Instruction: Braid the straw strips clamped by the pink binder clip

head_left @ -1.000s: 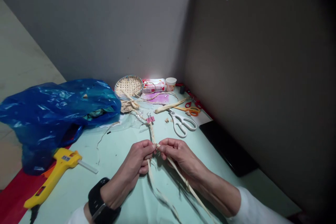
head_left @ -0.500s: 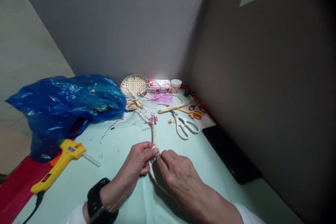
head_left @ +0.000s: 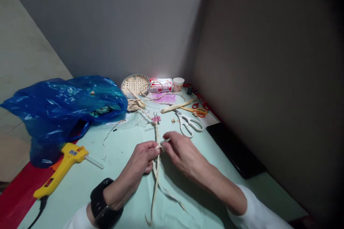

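Note:
A pale plaited cord (head_left: 157,132) of straw-like strands runs toward me from a pink binder clip (head_left: 156,118) at its far end. My left hand (head_left: 143,155) pinches the cord between thumb and fingers. Below that pinch, loose strands (head_left: 155,193) trail over the table, one curling at its tip and another slanting right. My right hand (head_left: 182,150) hovers just right of the cord, thumb and forefinger apart; its thumb tip is beside a short bit of strand, and I cannot tell whether they touch.
A yellow glue gun (head_left: 63,166) lies left, below a blue plastic bag (head_left: 67,103). White-handled scissors (head_left: 189,123), orange-handled scissors (head_left: 200,112) and a fibre bundle (head_left: 176,106) lie beyond my right hand. A woven basket (head_left: 135,84) and paper cup (head_left: 178,84) stand behind; a black flat object (head_left: 233,148) lies right.
My right hand has moved up and slightly away from the cord, its fingers spreading. The strands formerly under it now hang visible below my left hand, which keeps its pinch.

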Demonstrator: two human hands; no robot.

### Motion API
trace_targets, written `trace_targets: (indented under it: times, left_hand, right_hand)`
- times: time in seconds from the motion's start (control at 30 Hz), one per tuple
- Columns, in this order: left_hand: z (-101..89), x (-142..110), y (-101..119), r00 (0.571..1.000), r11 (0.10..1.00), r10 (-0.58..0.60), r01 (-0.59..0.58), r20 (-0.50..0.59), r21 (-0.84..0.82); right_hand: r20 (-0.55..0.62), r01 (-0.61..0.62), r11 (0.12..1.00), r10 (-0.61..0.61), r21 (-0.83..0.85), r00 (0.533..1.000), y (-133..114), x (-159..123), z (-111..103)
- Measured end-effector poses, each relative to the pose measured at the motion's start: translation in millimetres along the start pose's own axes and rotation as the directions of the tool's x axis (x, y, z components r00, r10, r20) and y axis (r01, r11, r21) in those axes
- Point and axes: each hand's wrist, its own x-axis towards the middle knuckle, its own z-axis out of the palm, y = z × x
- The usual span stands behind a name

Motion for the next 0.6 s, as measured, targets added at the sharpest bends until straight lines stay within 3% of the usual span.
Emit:
trace_targets:
  times: [0.1,0.2,0.27,0.4,0.5,0.6]
  left_hand:
    - [-0.5,1,0,1.000,1.000,-0.020,0.020,-0.008,0.002]
    - [-1.3,1,1,1.000,0.993,-0.005,0.008,-0.026,0.119]
    - [-1.2,1,2,0.996,0.956,0.084,-0.070,-0.040,0.286]
    - [0.2,-4,5,0.950,0.752,0.309,-0.220,-0.036,0.622]
    - [2.0,-12,6,0.928,0.599,0.370,-0.196,-0.051,0.776]
    - [5.7,-19,5,0.923,0.551,0.381,-0.177,-0.057,0.816]
  right_hand:
    - [0.177,-0.093,0.975,0.057,0.203,0.983,0,3,14]
    - [0.183,-0.142,0.926,0.081,0.350,0.980,7,6,19]
    - [0.184,-0.166,0.901,0.098,0.401,0.978,12,7,19]
    - [0.132,-0.146,0.902,0.100,0.407,0.986,12,4,20]
    - [0.091,-0.127,0.914,0.099,0.386,0.991,12,2,22]
    - [0.099,-0.134,0.879,0.099,0.458,0.990,12,2,22]
